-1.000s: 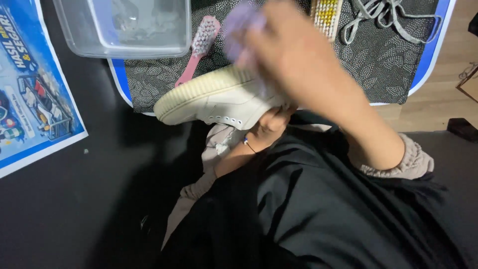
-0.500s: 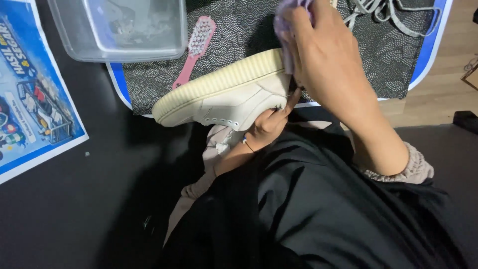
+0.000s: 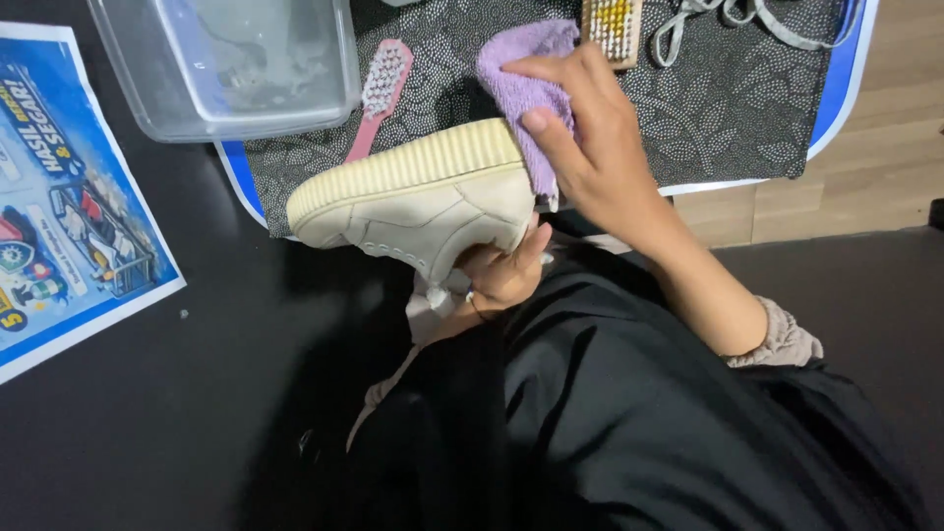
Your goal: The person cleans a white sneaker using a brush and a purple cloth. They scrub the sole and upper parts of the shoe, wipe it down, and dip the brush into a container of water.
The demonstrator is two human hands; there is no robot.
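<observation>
A cream sneaker [image 3: 423,202] lies on its side above my lap, ribbed sole turned away from me, toe pointing left. My left hand [image 3: 501,275] is tucked into the shoe's opening from below and holds it up. My right hand [image 3: 590,138] presses a folded purple cloth [image 3: 526,84] against the heel end of the sneaker. Only part of the cloth shows past my fingers.
A clear plastic tub [image 3: 231,64] with a little water stands at the top left. A pink brush [image 3: 379,93], a wooden brush [image 3: 612,28] and grey laces [image 3: 747,22] lie on a dark patterned mat [image 3: 728,98]. A printed blue sheet [image 3: 59,197] lies left.
My right hand has come down from above the shoe to the heel, and the purple cloth now shows against it. The sneaker has tilted a little, sole more toward the camera.
</observation>
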